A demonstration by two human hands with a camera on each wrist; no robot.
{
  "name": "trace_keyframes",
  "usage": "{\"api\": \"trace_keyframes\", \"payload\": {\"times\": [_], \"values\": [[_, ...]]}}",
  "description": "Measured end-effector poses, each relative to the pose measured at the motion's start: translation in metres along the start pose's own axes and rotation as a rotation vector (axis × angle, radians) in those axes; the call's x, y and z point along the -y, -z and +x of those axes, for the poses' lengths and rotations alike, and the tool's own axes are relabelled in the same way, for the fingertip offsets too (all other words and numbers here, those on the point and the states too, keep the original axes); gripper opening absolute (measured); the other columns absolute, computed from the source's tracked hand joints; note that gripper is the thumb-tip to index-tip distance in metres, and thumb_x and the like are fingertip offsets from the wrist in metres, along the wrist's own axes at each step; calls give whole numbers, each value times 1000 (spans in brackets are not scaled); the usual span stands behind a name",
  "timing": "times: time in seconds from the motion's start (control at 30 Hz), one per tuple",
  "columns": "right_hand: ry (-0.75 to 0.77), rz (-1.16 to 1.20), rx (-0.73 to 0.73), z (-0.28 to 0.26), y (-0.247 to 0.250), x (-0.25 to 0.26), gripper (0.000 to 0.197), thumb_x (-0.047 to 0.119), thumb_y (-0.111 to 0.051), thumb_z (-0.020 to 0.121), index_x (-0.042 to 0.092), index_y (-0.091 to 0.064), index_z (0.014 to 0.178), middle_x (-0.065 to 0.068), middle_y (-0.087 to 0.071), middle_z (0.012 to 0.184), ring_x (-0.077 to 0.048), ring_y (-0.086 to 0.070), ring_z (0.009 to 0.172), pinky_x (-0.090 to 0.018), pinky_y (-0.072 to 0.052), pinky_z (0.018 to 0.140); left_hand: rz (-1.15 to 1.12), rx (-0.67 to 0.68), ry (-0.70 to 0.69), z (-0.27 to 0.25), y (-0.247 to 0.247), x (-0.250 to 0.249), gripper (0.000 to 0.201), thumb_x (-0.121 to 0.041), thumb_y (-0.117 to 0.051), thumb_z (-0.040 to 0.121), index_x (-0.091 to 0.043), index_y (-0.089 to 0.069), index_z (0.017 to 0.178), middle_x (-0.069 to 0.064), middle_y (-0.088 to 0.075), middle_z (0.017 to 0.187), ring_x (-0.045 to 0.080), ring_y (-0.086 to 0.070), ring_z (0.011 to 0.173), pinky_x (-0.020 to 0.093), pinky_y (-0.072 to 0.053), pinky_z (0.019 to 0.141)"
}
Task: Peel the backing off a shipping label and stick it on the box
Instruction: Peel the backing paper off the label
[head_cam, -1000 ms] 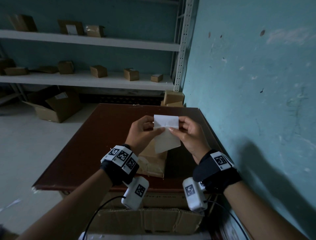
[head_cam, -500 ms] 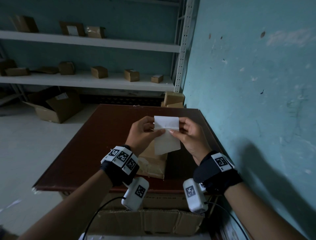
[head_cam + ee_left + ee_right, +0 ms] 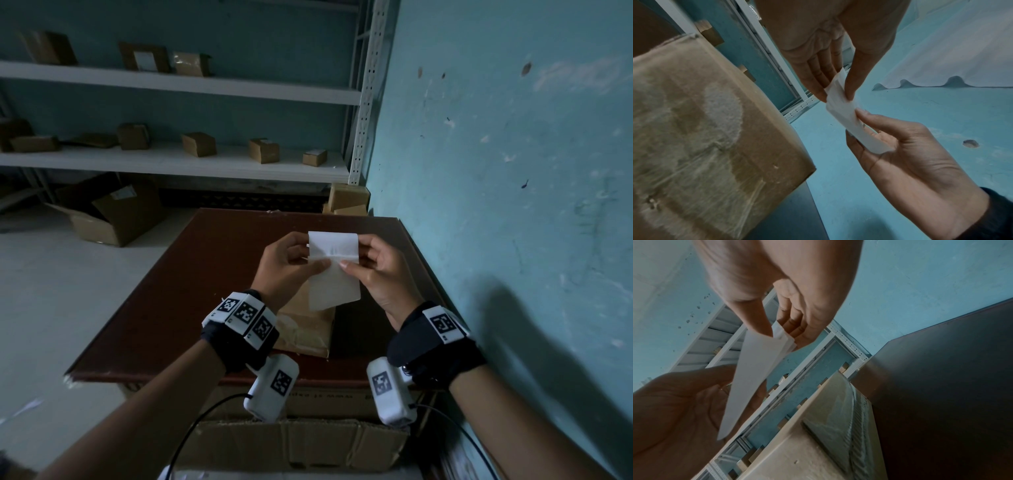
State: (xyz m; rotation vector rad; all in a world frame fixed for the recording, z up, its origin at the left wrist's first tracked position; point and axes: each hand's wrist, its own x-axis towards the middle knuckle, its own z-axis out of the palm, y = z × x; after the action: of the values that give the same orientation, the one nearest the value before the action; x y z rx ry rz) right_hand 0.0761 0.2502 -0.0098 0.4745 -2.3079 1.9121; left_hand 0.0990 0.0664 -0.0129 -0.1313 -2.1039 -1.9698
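A white shipping label (image 3: 333,270) is held upright in the air above the brown table (image 3: 191,274), its top strip folded toward me. My left hand (image 3: 291,263) pinches its left side with thumb and fingers, and my right hand (image 3: 373,267) pinches the right side. Both thumbs meet near the fold. The left wrist view shows the label (image 3: 849,120) edge-on between both hands; in the right wrist view the label (image 3: 754,374) hangs from my right fingertips. A taped cardboard box (image 3: 308,329) lies on the table right below the label, partly hidden by it.
White shelves (image 3: 178,161) at the back carry several small cardboard boxes. An open carton (image 3: 109,212) sits on the floor at left. The teal wall (image 3: 513,171) runs close along the table's right side. Another large carton (image 3: 294,442) stands below the table's near edge.
The hands and label have hardly moved. The thumbs have shifted slightly along the fold at the label's top.
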Motion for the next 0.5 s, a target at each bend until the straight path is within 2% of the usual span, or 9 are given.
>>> {"api": "trace_keyframes", "payload": {"times": [0.2, 0.4, 0.5], "values": [[5, 4, 5, 1, 0, 0, 44, 10, -77, 85, 15, -61, 126, 4, -69, 114, -8, -67, 103, -31, -58, 90, -3, 3, -8, -1, 1, 0, 37, -9, -81, 80, -9, -64, 113, 6, -74, 104, 18, -73, 93, 24, -56, 69], [13, 10, 2, 0, -1, 0, 42, 8, -76, 85, 16, -61, 124, 3, -70, 113, -8, -67, 101, -30, -58, 88, 0, 13, -9, 0, 2, 0, 36, -9, -81, 79, -11, -65, 112, 6, -74, 104, 19, -72, 94, 32, -58, 76], [13, 5, 6, 0, 0, -1, 42, 9, -76, 85, 17, -61, 124, 3, -69, 114, -8, -67, 103, -29, -57, 87, 0, 13, -12, 0, 1, 1, 38, -8, -81, 79, -12, -65, 113, 5, -74, 104, 19, -72, 93, 31, -57, 74]]}}
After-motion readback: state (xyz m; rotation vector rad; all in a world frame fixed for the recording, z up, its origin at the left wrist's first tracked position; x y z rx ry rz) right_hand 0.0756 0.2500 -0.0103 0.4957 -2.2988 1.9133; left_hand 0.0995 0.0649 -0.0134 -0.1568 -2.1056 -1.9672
